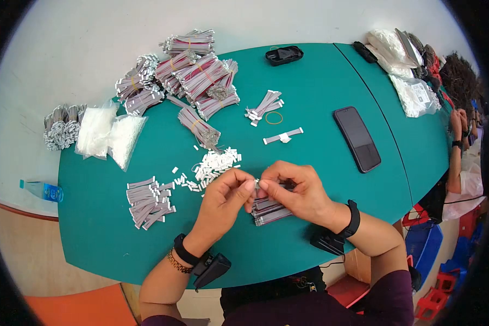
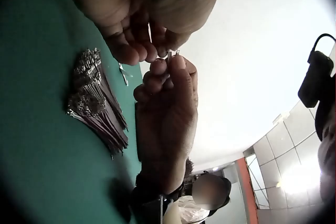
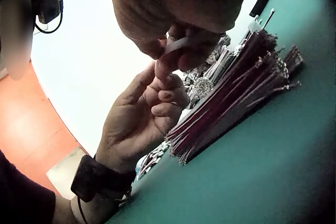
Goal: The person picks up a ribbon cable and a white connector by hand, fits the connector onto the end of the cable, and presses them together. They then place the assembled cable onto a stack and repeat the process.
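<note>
Both hands meet fingertip to fingertip over the near middle of the table. My right hand [image 1: 299, 190] pinches a flat grey ribbon cable [image 3: 177, 45] between thumb and forefinger. My left hand [image 1: 225, 198] pinches a tiny white connector [image 1: 257, 183] at the cable's end, mostly hidden by the fingertips. Under the right hand lies a bundle of grey and purple ribbon cables [image 1: 270, 213] with metal-tipped ends. Just beyond the left hand spreads a pile of small white connector pieces [image 1: 214, 164]. Left of that hand, several cables with white ends [image 1: 146, 204] lie in a loose heap.
Banded cable bundles [image 1: 201, 76] are stacked at the back left, beside clear bags [image 1: 111, 136] of white pieces. A few cables [image 1: 265, 107], a rubber band [image 1: 274, 118] and a phone [image 1: 357, 138] lie to the right. A bottle [image 1: 42, 190] stands beyond the left edge.
</note>
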Demonstrator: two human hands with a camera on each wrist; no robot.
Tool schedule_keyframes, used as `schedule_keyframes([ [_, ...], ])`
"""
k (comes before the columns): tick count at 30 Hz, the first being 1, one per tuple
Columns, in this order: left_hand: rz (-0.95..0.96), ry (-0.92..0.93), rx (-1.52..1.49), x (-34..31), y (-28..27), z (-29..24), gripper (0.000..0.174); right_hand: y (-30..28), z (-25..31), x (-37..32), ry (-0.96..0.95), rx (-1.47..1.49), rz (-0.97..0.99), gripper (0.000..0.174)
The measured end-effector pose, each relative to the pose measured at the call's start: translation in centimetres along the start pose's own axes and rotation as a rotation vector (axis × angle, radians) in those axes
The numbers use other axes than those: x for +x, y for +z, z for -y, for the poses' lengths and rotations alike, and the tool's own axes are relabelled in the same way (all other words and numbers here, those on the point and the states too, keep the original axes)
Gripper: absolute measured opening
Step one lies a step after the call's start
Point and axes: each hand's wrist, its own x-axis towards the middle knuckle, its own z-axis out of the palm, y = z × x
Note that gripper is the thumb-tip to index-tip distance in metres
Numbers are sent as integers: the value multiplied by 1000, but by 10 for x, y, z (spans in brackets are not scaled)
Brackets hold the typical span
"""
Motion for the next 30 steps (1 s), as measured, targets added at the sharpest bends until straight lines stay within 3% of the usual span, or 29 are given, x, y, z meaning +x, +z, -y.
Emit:
schedule_keyframes([
  [7,31,-57,-141,-1,-1,1,17,-1,2,0,181,303,105,9],
  [13,73,-125,-281,-3,1,-8,15,-5,6,2,234,321,224,11],
  [30,89,-183,-330,-4,1,-9,18,-4,6,1,241,324,228,10],
])
